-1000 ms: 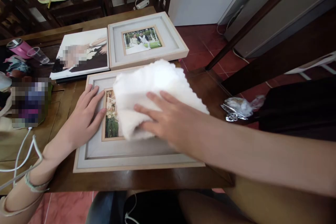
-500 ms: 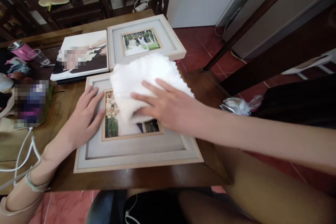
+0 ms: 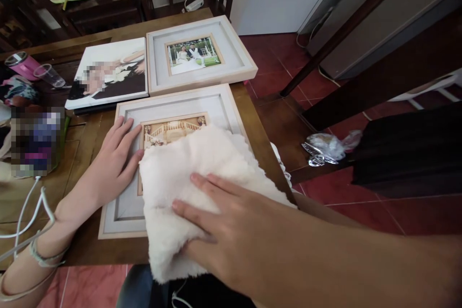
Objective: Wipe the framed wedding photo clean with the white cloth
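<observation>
A pale wooden picture frame [image 3: 173,101] lies flat on the table before me, with a photo of a balustrade and flowers partly showing. My left hand [image 3: 115,159] rests open on its left border, fingers spread. A fluffy white cloth [image 3: 169,173] covers the frame's lower right part and hangs past the table's near edge. My right hand [image 3: 220,221] presses on this cloth from above, fingers fairly straight, thumb side tucked against a fold. Much of the photo is hidden beneath the cloth.
Behind stand a second framed photo [image 3: 159,53] and a white-edged canvas print [image 3: 111,70]. At the left are a pink tumbler [image 3: 25,65], a clear plastic cup [image 3: 52,76] and a white cable [image 3: 25,211]. Crumpled plastic packaging [image 3: 327,147] lies at right, beside a dark post.
My right hand has drawn the cloth toward me, down over the frame's near edge, uncovering the photo's upper part. The left hand stays in place on the frame.
</observation>
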A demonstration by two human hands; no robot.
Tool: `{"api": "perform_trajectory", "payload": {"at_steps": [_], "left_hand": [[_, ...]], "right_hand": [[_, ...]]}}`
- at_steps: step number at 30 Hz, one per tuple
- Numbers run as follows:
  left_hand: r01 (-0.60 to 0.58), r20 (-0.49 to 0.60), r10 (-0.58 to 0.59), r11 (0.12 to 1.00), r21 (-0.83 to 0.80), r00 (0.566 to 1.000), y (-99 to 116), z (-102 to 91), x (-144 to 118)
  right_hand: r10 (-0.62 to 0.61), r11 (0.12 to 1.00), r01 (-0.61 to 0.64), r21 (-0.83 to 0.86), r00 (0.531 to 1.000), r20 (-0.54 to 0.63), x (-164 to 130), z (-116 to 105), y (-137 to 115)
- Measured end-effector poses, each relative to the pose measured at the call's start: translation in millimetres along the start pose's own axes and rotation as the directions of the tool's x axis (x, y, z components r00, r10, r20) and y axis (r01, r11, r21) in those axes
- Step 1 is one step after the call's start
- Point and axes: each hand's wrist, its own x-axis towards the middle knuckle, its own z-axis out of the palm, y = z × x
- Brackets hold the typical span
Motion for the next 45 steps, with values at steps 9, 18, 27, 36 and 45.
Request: {"api": "perform_trajectory", "payload": {"at_steps": [9,18,27,36,45], "left_hand": [[-0.004,-0.018,0.004,1.0,0.018,1.0,-2,1.4,-3],[-0.014,-0.028,0.013,1.0,-0.021,1.0,-3,2.5,-2],[-0.039,0.028,0.039,0.999,-0.005,0.999,-6,0.2,-3],[-0.014,-0.023,0.013,1.0,-0.015,1.0,-4,2.6,-2],[0.002,-0.013,-0.003,0.999,-0.038,1.0,0,0.5,0]], "right_hand": [[0.143,0.973,-0.146,-0.178,0.989,-0.028,4,-3,57],[0.209,0.925,-0.223,-0.307,0.975,-0.076,18,-1,69],[-0.024,1.0,0.026,-0.017,0.996,0.083,9,-10,12],[0.121,0.96,-0.13,-0.249,0.991,-0.052,15,4,65],[0.112,0.953,-0.116,-0.28,0.993,-0.029,15,5,61]]}}
